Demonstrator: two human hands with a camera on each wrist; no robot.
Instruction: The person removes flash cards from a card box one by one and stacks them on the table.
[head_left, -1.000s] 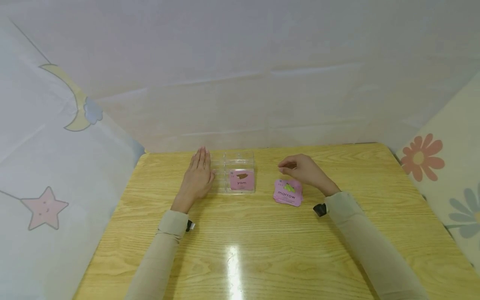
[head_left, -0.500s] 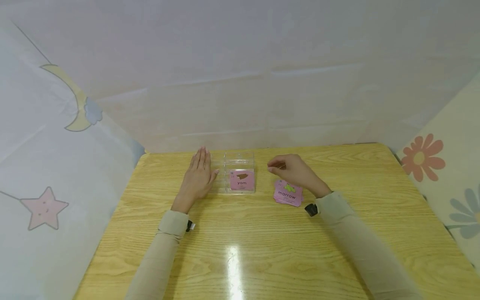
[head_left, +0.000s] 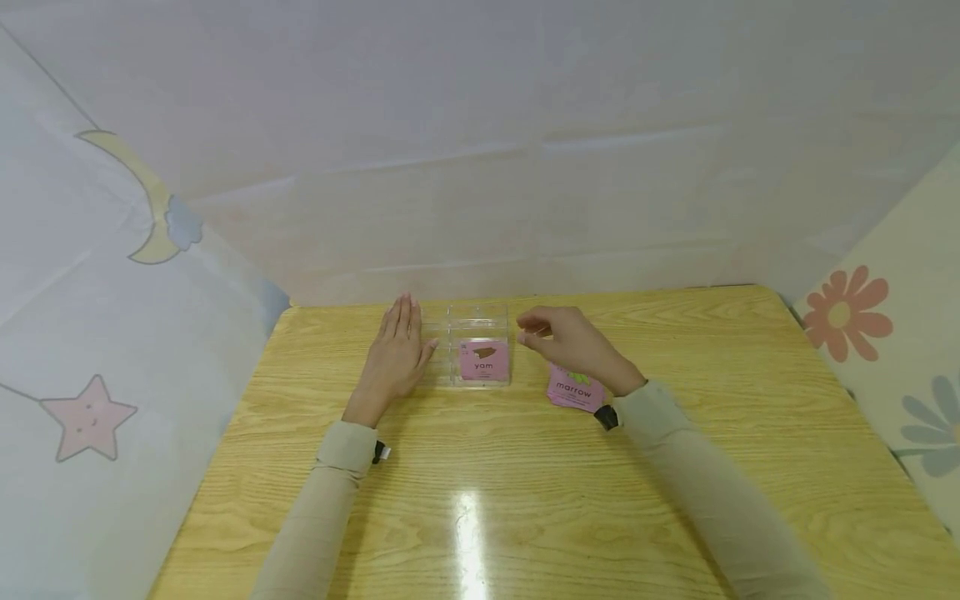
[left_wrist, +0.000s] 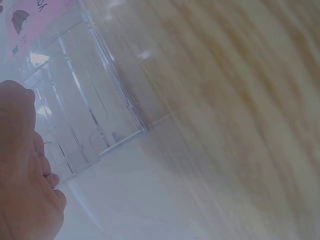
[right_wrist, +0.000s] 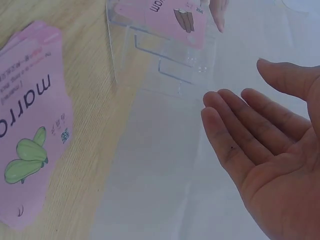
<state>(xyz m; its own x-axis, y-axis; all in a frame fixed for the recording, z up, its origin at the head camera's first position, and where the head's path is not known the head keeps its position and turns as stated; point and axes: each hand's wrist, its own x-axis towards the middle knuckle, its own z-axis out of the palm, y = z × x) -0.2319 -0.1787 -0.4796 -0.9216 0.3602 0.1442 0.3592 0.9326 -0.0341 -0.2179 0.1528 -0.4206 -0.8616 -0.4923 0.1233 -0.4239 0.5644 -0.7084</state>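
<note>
A clear plastic card rack with stepped compartments stands near the table's back edge. Its front right slot bears a pink "yam" flashcard, upright and facing me. Along the rack's left side lies my left hand, fingers straight and together; in the left wrist view its fingertips are right at the clear wall. My right hand hovers just right of the rack, and the right wrist view shows its palm bare and its fingers loosely extended. Partly under that hand in the head view is a stack of pink "marrow" flashcards.
The wooden table spreads out in front of the rack. A pale cloth backdrop rises behind the table's back edge, with patterned cloth on both sides, including a pink star at left.
My right hand has moved left from above the marrow stack to beside the rack. The left thumb has spread out a little. Cards and rack are where they were.
</note>
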